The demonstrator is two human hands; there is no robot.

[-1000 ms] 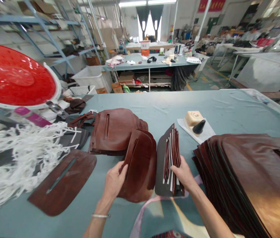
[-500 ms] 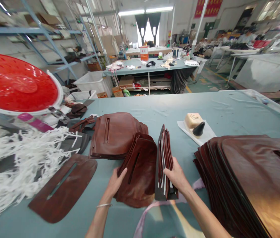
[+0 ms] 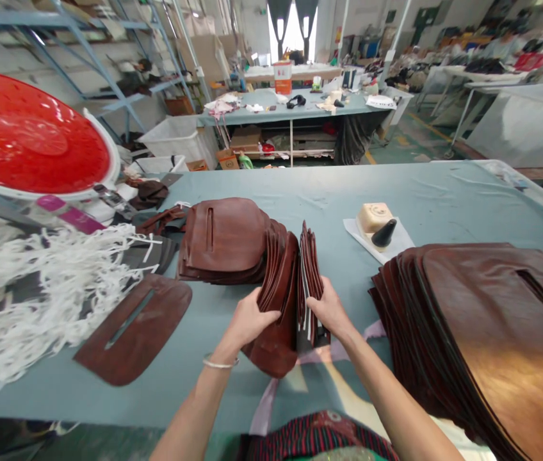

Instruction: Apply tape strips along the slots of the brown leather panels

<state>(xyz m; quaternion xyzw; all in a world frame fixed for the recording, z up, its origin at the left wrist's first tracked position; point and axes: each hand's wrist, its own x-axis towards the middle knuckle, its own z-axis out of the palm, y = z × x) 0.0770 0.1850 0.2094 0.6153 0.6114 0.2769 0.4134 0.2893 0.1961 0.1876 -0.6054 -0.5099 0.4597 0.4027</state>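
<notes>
My left hand (image 3: 253,318) is closed round the near edge of a bundle of brown leather pieces (image 3: 276,346), tilted up on the table. Beside it, my right hand (image 3: 328,310) grips a second bundle of leather pieces (image 3: 308,269) standing on edge, with white strips and dark backing between the layers. The two bundles stand side by side, almost touching. Behind the left bundle lies a stack of brown leather panels (image 3: 228,234), the top one with a long slot. A single slotted leather piece (image 3: 156,326) rests flat to the left.
At right sits a tall stack of large brown leather panels (image 3: 483,288). A cream block with a black cone-shaped thing (image 3: 384,234) lies on white paper. White strips (image 3: 60,301) heap up at left, below a red dish-like object (image 3: 36,134). Another worktable (image 3: 252,116) stands beyond.
My left hand has moved right, pushing its bundle more upright against the right-hand bundle. The view has tilted down, showing the table's near edge and striped clothing.
</notes>
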